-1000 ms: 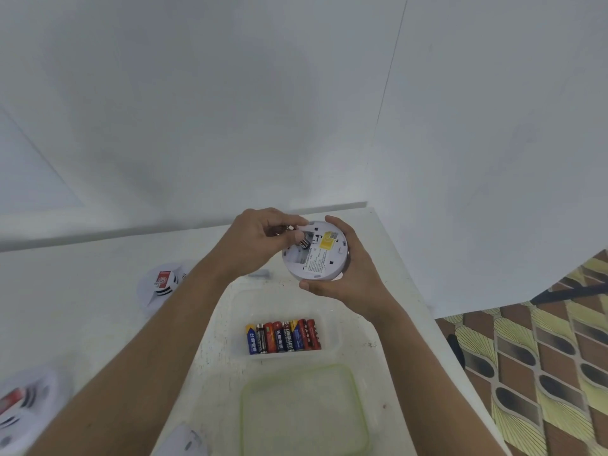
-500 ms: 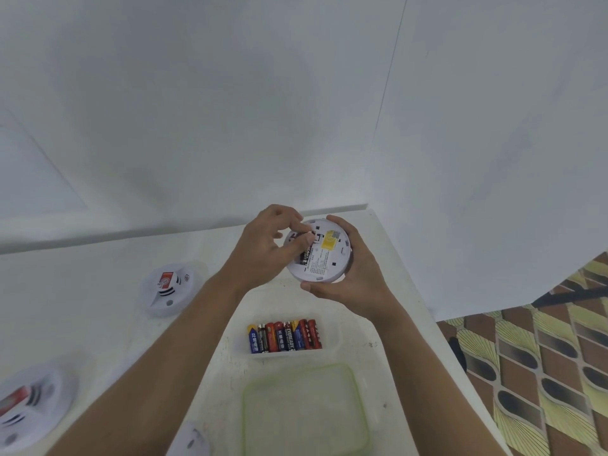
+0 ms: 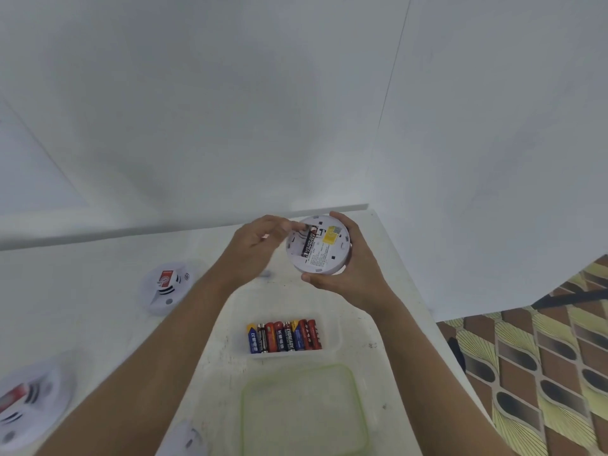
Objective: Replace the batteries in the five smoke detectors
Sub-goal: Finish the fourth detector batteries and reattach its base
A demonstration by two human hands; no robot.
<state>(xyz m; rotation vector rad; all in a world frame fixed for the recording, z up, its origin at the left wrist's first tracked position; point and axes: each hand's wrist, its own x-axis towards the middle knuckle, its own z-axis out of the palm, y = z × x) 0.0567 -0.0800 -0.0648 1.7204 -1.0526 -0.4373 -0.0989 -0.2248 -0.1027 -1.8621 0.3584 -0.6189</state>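
My right hand (image 3: 348,279) grips a round white smoke detector (image 3: 324,260) from the right, its back facing me above the table's far right corner. A black battery (image 3: 308,245) lies in the open compartment beside a yellow label. My left hand (image 3: 256,245) is blurred, and its extended fingertips touch the battery's upper end. Several red, blue and black batteries (image 3: 284,336) lie in a row in a clear container (image 3: 335,334) below my hands.
Three more white detectors lie on the white table (image 3: 82,324): one at mid left (image 3: 166,287), one at the far left edge (image 3: 29,406), one partly seen at the bottom (image 3: 187,439). A green-rimmed lid (image 3: 302,413) lies near me. Patterned floor (image 3: 543,357) lies to the right.
The battery that my left hand pinched over the compartment now lies inside it. My left fingers have straightened. Both hands and the detector have kept their place.
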